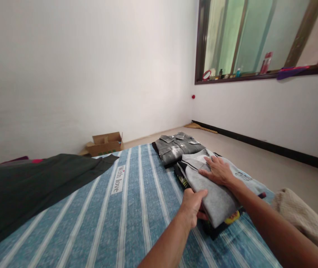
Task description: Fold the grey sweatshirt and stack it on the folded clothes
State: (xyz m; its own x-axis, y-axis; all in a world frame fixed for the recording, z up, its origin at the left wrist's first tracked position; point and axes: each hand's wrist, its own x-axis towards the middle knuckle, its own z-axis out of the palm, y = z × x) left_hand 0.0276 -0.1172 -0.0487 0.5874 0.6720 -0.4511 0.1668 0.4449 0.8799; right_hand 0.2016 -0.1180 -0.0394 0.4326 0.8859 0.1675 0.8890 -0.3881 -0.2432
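A folded grey shirt [217, 203] with a striped collar lies on top of a dark folded garment with a yellow print [232, 218]. My left hand [192, 204] grips the shirt's near left edge, thumb above and fingers tucked underneath. Flat on the upper part of the same shirt rests my right hand [219, 169], its fingers spread. Just beyond this pile sits a folded grey patterned button shirt [179, 147], with darker cloth under it.
The blue striped bedspread [136, 208] bears everything. A dark garment [49, 182] is spread at the left, and a beige cloth [301, 216] lies at the right. A cardboard box [104, 144] stands behind the bed. Small items line the window sill [245, 77].
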